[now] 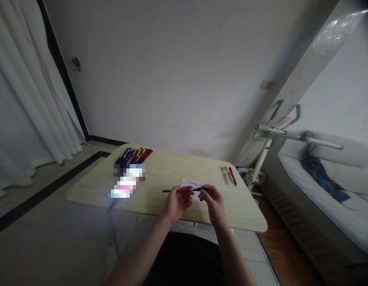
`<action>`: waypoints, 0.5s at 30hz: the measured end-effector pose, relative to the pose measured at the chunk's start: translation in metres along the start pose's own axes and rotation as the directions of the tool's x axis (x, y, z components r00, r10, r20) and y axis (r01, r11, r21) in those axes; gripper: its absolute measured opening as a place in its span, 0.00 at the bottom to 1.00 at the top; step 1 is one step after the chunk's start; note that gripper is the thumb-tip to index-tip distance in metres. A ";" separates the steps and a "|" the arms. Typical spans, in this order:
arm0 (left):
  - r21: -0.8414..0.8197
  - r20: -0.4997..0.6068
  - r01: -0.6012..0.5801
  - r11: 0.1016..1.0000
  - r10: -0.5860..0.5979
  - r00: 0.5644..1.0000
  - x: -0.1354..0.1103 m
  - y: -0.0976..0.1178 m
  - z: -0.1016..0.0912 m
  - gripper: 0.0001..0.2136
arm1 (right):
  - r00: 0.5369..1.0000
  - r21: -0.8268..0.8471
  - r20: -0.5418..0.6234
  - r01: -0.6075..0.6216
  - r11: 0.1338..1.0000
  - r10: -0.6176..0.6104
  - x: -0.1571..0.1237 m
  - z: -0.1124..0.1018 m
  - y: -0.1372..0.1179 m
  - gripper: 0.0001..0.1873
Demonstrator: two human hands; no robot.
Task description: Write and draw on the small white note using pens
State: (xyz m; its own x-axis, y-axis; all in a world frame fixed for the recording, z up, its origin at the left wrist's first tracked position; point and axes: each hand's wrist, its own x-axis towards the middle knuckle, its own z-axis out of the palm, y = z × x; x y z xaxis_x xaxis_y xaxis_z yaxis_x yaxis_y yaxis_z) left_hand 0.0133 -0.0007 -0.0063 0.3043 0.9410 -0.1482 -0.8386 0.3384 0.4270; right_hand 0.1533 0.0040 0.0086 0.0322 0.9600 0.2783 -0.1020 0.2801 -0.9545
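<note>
Both my hands hold one red and black pen [184, 190] level over the near side of a light wooden table [160, 174]. My left hand [176, 203] is closed round its middle, and my right hand [214, 200] pinches its right end. Under the pen lies a small white sheet of paper [192, 183]. A row of several pens [133, 155], blue, yellow, red and black, lies at the table's far left. Three more pens [228, 175] lie at the far right.
A blurred flat item [126, 183] lies left of my hands. White curtains [26, 95] hang at the left. An exercise machine [269, 139] and a grey sofa [330, 186] stand to the right of the table, with a bare wall behind.
</note>
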 end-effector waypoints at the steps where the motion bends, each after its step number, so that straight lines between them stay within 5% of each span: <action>1: -0.004 0.003 0.007 1.000 -0.007 1.000 0.000 0.000 0.000 0.15 | 1.000 0.000 0.000 -0.001 1.000 0.001 0.000 0.000 0.000 0.10; 15: -0.002 -0.021 0.011 1.000 -0.011 1.000 0.000 0.000 -0.002 0.15 | 1.000 0.002 -0.019 0.000 1.000 0.000 -0.001 -0.005 -0.003 0.11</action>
State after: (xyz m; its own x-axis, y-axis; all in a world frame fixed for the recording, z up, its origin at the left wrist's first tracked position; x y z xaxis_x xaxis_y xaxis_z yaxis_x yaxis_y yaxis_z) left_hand 0.0122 -0.0009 -0.0080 0.3039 0.9372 -0.1714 -0.8362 0.3486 0.4234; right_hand 0.1583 0.0019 0.0104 0.0513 0.9597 0.2764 -0.1043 0.2804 -0.9542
